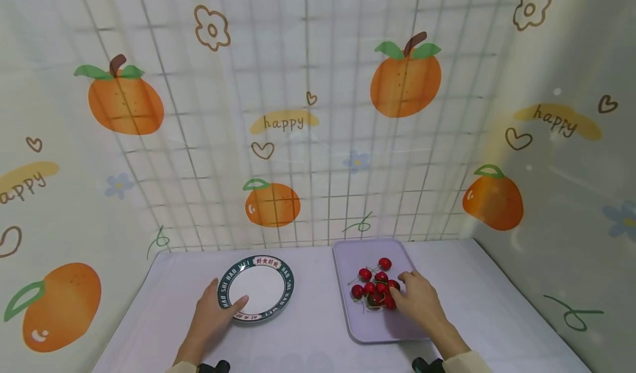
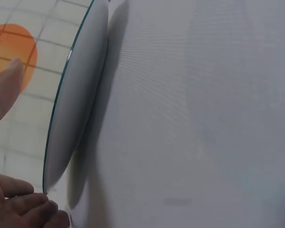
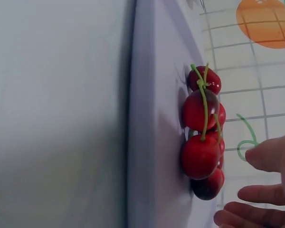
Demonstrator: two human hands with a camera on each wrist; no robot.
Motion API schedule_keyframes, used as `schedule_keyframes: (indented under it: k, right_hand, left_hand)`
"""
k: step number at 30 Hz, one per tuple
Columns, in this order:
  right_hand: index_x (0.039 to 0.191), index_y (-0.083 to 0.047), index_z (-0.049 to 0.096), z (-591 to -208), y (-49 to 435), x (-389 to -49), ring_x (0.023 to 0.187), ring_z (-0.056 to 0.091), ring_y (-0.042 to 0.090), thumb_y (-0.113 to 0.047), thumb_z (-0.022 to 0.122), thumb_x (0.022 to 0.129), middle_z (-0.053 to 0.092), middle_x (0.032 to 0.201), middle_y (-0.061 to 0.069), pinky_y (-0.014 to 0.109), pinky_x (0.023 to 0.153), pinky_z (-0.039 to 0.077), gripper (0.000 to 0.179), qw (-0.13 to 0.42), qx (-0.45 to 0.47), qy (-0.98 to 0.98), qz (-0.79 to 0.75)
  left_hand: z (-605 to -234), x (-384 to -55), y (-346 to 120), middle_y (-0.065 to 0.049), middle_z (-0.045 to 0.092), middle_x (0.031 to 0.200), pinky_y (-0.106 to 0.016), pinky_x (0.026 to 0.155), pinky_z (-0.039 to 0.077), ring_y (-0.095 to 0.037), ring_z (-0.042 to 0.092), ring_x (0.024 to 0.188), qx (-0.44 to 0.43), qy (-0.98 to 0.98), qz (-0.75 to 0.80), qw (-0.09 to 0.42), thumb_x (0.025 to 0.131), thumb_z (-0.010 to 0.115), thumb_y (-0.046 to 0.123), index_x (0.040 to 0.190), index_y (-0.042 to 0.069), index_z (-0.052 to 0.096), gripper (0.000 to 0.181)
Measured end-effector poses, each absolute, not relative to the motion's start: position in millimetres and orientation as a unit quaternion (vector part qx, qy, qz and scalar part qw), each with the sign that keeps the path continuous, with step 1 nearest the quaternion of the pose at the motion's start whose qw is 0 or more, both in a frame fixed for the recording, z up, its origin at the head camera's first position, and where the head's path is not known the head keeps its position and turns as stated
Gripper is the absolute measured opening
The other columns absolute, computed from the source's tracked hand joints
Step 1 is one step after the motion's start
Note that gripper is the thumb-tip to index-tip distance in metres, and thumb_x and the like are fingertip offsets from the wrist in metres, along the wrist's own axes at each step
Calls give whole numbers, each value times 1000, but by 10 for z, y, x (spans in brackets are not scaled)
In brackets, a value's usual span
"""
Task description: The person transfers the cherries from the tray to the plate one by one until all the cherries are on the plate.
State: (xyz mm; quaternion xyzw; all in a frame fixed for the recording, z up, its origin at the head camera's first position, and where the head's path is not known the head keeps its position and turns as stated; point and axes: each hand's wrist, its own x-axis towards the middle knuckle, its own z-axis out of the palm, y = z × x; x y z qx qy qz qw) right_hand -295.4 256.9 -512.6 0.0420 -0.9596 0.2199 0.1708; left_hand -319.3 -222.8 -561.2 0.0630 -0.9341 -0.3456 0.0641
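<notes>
Right hand: one, beside the cherries; the right hand (image 1: 419,300) has thumb and fingers parted wide, with nothing seen between them.
Left hand: one, at the plate's near-left edge; the left hand (image 1: 211,315) is spread, thumb reaching over the plate and the other fingers at its outer rim.
Cherries: about ten red cherries (image 1: 370,288), some overlapping, so the exact count is unclear; they lie just left of the right hand's fingertips, mostly heaped, on the tray.
Plate: one round white plate (image 1: 260,290) with a dark green lettered border, well apart from the cherries, to their left.
Tray: one lilac rectangular tray (image 1: 367,327), running partly under the right hand.
Left wrist view only: the plate's plain outer wall and underside; the thumb stands clear of the rim while fingertips meet it or nearly so.
Right wrist view only: green stems close up, one cherry darkened almost to black, and a visible gap between thumb tip and fruit.
Sleeves: two pale sleeves (image 1: 466,363), one at each wrist.
Table: one white table (image 1: 313,320) under plate and tray.
Curtain: printed curtain (image 1: 328,174) with five oranges, three blue flowers and two brown-outlined flowers in the head view.
</notes>
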Motion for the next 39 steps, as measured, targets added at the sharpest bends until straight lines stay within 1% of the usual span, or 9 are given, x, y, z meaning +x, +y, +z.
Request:
schedule_keyframes:
  k: [3,6,11,15,19,26,33,36,39]
  right_hand:
    - [97,6,71,-5146,2585,-2943,82,67,36,-14,78,85,68,89,15,57,74,60,24,158,39,-961,225]
    - [93,4,72,-5164,2588,-2934,79,66,30,-14,79,84,68,87,12,53,71,60,21,141,37,-961,234]
    - [97,4,75,-5198,2581,-2921,83,67,28,-16,81,84,69,88,10,52,75,61,25,121,38,-961,247]
    - [98,4,76,-5231,2579,-2916,79,65,23,-15,83,82,69,86,7,49,73,61,26,114,37,-960,254]
    - [99,3,76,-5265,2578,-2918,76,62,18,-15,86,79,68,84,5,44,70,59,29,113,40,-958,262]
    - [97,1,77,-5295,2569,-2925,68,52,14,-15,90,76,60,73,-1,32,60,48,29,104,45,-956,270]
    - [100,2,76,-5285,2549,-2915,69,58,13,-14,92,76,65,75,-1,32,62,55,33,101,35,-956,275]
    - [100,3,76,-5301,2544,-2928,70,59,13,-13,92,76,67,77,-1,32,62,56,33,100,33,-956,273]
    - [99,2,76,-5322,2541,-2946,70,59,13,-13,92,76,66,76,-1,31,61,55,32,101,31,-957,270]
  left_hand:
    - [-5636,-3184,-2221,-38,35,160,-65,125,30,-55,33,149,52,-929,-360,70,87,80,58,157,-13,30,112]
    - [-5640,-3170,-2221,-35,40,158,-65,124,32,-54,36,147,40,-926,-369,74,83,84,56,156,-11,34,111]
    - [-5662,-3154,-2258,-32,43,157,-64,124,33,-51,39,146,16,-922,-379,76,77,91,54,156,-8,37,114]
    - [-5692,-3146,-2296,-30,45,156,-63,125,32,-49,40,147,-1,-915,-397,76,67,98,50,156,-6,38,121]
    - [-5722,-3150,-2325,-27,46,157,-62,126,32,-47,40,148,-3,-916,-395,73,60,101,51,158,-2,38,128]
    - [-5733,-3159,-2349,-25,48,156,-63,126,31,-47,40,148,-1,-915,-396,74,57,102,53,158,0,41,129]
    - [-5744,-3171,-2368,-27,50,154,-64,126,31,-48,41,147,1,-912,-403,79,57,102,53,155,-2,45,125]
    - [-5754,-3168,-2376,-28,48,156,-62,126,32,-48,40,148,9,-912,-402,74,57,101,54,155,-2,43,127]
    - [-5757,-3164,-2384,-30,43,159,-60,126,33,-49,38,149,15,-911,-407,68,56,101,54,156,-6,40,132]
